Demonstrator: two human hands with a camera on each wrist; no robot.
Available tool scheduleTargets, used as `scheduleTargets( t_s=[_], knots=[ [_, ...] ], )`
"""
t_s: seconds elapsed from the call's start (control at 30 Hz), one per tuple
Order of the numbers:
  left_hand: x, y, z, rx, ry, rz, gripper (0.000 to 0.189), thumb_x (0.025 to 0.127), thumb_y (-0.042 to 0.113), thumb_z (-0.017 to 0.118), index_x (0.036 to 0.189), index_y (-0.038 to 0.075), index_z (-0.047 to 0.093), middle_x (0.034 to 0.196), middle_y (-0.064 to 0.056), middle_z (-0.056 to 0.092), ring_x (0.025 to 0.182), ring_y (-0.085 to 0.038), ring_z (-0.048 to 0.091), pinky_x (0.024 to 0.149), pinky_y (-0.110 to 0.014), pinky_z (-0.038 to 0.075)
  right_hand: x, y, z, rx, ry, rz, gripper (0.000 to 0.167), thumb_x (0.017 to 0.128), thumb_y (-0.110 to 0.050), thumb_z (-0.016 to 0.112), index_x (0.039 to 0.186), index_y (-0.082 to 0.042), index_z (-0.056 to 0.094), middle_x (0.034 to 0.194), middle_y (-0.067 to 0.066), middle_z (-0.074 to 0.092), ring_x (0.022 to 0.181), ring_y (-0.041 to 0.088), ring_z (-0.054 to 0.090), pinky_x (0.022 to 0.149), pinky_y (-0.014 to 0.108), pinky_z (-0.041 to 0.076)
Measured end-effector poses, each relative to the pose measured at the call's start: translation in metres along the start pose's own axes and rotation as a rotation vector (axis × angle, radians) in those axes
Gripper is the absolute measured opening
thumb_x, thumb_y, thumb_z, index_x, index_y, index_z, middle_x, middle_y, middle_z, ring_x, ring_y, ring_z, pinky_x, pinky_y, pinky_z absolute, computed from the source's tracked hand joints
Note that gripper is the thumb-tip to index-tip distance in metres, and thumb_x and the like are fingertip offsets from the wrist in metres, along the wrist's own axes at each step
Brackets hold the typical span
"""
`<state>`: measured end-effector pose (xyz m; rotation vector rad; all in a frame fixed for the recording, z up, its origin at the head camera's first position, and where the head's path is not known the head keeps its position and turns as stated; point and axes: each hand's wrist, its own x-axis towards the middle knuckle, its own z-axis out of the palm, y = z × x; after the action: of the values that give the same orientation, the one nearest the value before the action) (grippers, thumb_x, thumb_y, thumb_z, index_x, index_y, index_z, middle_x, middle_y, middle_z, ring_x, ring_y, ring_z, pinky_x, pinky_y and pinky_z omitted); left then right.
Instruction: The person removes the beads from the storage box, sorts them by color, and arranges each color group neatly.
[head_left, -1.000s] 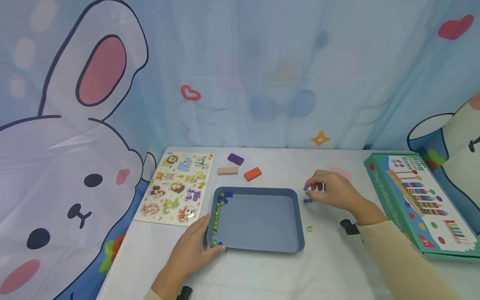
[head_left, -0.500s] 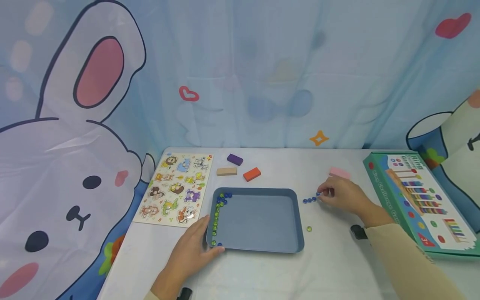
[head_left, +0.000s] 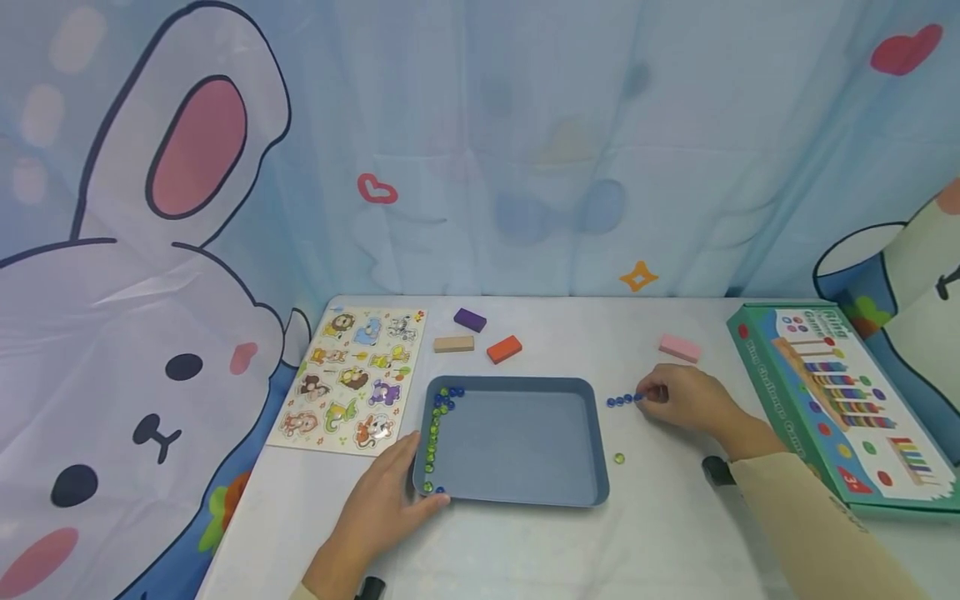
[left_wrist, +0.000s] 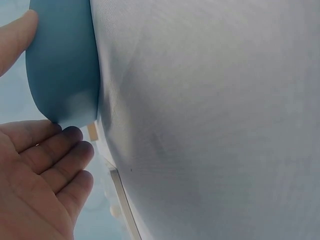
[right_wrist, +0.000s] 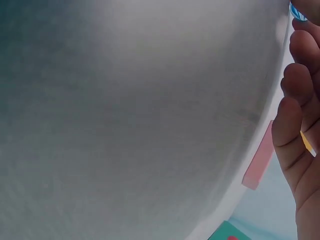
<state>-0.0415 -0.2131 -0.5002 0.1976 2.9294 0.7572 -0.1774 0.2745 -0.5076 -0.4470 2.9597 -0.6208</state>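
In the head view, the right hand (head_left: 686, 403), right of centre, had its thumb and forefinger nearly closed on a blue bead (head_left: 638, 397) at the right end of a short row of blue beads (head_left: 619, 401). The left hand (head_left: 386, 492), lower centre-left, lay at the near left corner of the grey-blue tray (head_left: 525, 501), its thumb on the near rim and its fingers along the left side, widely parted from the thumb. At the right edge, the green box (head_left: 847, 408) bore "Challenge Game" on its spine, the word before it hard to make out, and "3+" near its lower corner. Green beads (head_left: 431, 447) and a few more blue ones lined the tray's left wall; a single green bead (head_left: 618, 458) sat on the table (head_left: 540, 554) just right of the tray. Beyond it were purple (head_left: 470, 320), tan (head_left: 453, 344), orange (head_left: 504, 350) and pink (head_left: 679, 348) blocks, with an animal puzzle board (head_left: 348, 379) to the left.

In the left wrist view, the thumb, upper left, touched the tray's side, and the forefinger met its rounded end; the other fingers were loosely extended.

In the right wrist view, the blue bead showed at the upper right corner between the fingertips, the remaining fingers gently bent. The pink block appeared lower right, partly hidden by the hand.
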Motion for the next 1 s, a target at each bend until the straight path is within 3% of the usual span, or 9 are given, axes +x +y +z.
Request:
scheduleTargets(
  t_s=[0.33, 0.47, 0.57, 0.77, 1.0],
  knots=[
    [-0.001, 0.001, -0.001, -0.002, -0.005, -0.002, 0.109, 0.079, 0.065, 0.083, 0.164, 0.014, 0.037, 0.167, -0.006, 0.042, 0.155, -0.031, 0.041, 0.127, -0.054, 0.037, -0.002, 0.001, -0.002, 0.012, 0.012, -0.009, 0.018, 0.084, -0.02, 0.084, 0.101, -0.015, 0.08, 0.081, -0.009, 0.064, 0.075, 0.011, 0.053, 0.066, 0.025, 0.047],
    [-0.001, 0.002, -0.001, -0.008, -0.004, -0.003, 0.11, 0.079, 0.065, 0.083, 0.164, 0.014, 0.036, 0.167, -0.007, 0.042, 0.155, -0.032, 0.04, 0.127, -0.055, 0.036, -0.003, -0.002, -0.014, 0.036, 0.068, -0.031, 0.018, 0.085, -0.019, 0.082, 0.102, -0.014, 0.081, 0.082, -0.008, 0.065, 0.075, 0.012, 0.053, 0.062, 0.023, 0.047],
    [-0.001, 0.002, -0.001, -0.008, 0.001, 0.0, 0.11, 0.079, 0.065, 0.083, 0.164, 0.013, 0.036, 0.167, -0.008, 0.042, 0.154, -0.032, 0.041, 0.127, -0.055, 0.036, -0.001, -0.008, -0.023, 0.04, 0.136, -0.094, 0.016, 0.085, -0.015, 0.082, 0.101, -0.014, 0.081, 0.083, -0.008, 0.064, 0.074, 0.013, 0.052, 0.06, 0.022, 0.046],
    [-0.001, 0.0, 0.0, -0.005, 0.003, 0.004, 0.11, 0.079, 0.066, 0.082, 0.164, 0.014, 0.036, 0.168, -0.007, 0.041, 0.155, -0.031, 0.04, 0.127, -0.054, 0.036, 0.008, -0.034, -0.03, -0.004, 0.237, -0.249, 0.017, 0.083, -0.017, 0.087, 0.099, -0.016, 0.082, 0.082, -0.012, 0.063, 0.075, 0.01, 0.055, 0.059, 0.021, 0.047],
    [0.0, -0.001, 0.002, -0.003, 0.006, 0.014, 0.11, 0.079, 0.066, 0.082, 0.164, 0.013, 0.036, 0.167, -0.006, 0.042, 0.154, -0.031, 0.041, 0.127, -0.054, 0.036, 0.02, -0.084, -0.025, 0.023, 0.205, -0.386, 0.021, 0.082, -0.023, 0.09, 0.101, -0.019, 0.082, 0.083, -0.012, 0.065, 0.074, 0.01, 0.058, 0.059, 0.019, 0.046]
  ],
)
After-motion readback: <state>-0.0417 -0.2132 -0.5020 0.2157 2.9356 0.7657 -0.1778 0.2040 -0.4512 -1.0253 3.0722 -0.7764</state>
